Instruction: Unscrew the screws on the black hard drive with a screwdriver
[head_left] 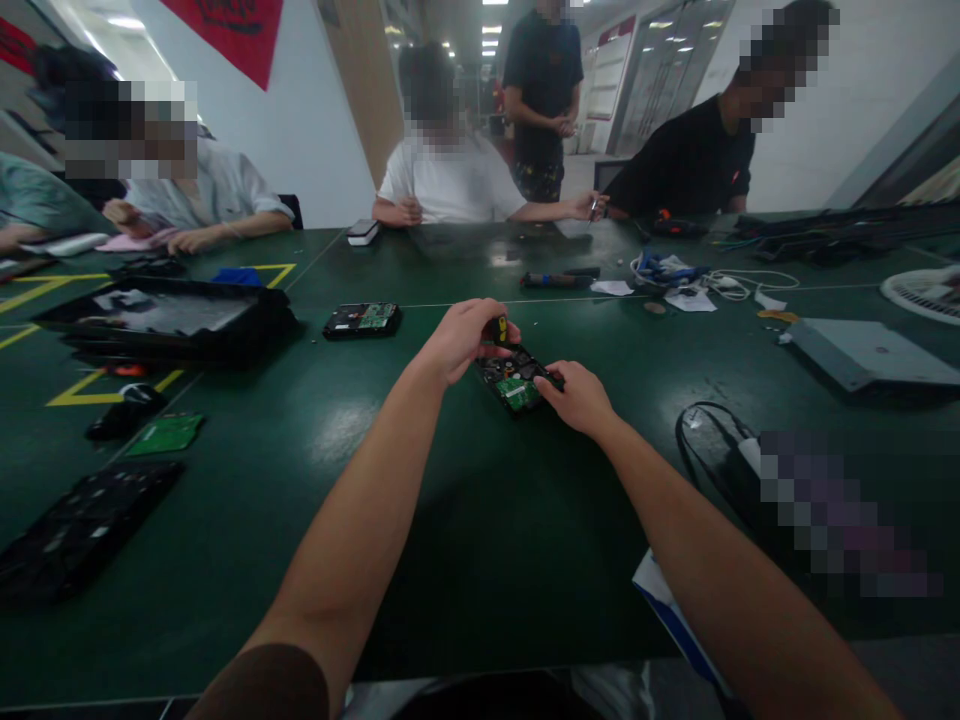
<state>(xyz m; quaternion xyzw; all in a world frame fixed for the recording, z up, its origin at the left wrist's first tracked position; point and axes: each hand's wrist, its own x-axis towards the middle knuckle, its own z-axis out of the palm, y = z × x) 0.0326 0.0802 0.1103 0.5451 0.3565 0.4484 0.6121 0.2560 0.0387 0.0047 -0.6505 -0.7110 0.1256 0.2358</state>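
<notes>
A small black electronic device (517,382) with a green circuit board and dark mechanical parts is on the green table in front of me. My left hand (469,340) is closed around a short yellow-and-black handle, apparently a screwdriver (500,328), above the far end of the device. Its tip is hidden. My right hand (576,392) grips the device's right edge, thumb on top near the board. A similar black unit with a green board (362,320) lies apart, farther to the left.
At left are a black tray (165,315), a loose green circuit board (166,435) and a black casing (82,525). A flat grey box (874,352), a black cable (694,440) and a white cable bundle (675,272) lie at right. Several people are around the table's far side.
</notes>
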